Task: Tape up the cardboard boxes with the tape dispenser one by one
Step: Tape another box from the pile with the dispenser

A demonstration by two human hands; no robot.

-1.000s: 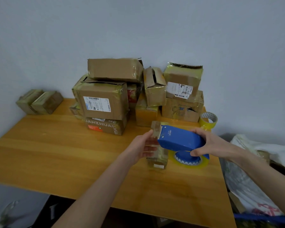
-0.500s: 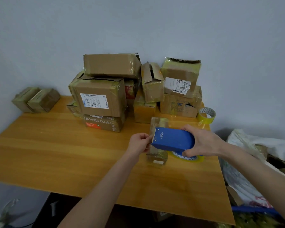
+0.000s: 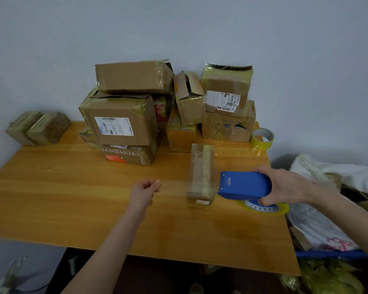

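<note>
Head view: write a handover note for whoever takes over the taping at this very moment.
Left hand: loosely curled, holding nothing, left of the small box.
Right hand: grips the dispenser, its front beside the box's right side.
The small box stands on the table, blurred, with tape bands on it; whether it is finished is unclear.
Pile at the back: several boxes look taped, some flaps gape. Spare roll back right.
Left: probably check this box, then tape the open ones one by one.
</note>
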